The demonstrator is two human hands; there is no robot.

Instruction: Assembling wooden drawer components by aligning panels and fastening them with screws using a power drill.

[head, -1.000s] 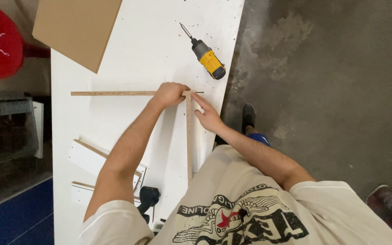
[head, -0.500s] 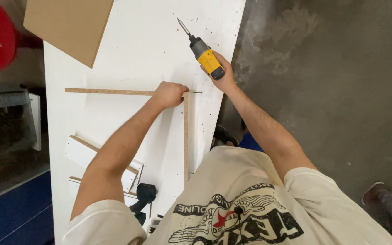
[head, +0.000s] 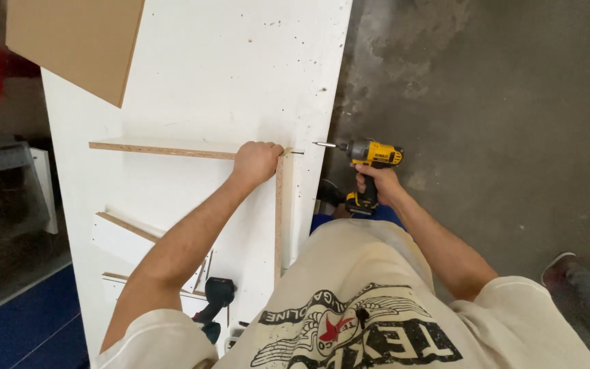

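On the white table [head: 192,75], the left hand [head: 257,162] clamps its fingers over the corner where two chipboard strips [head: 165,147] meet, close to the table's right edge. A screw [head: 297,152] juts from that corner. Just beyond the edge, the right hand [head: 377,183] has its fingers wrapped around the yellow drill [head: 369,158], whose bit points at the screw.
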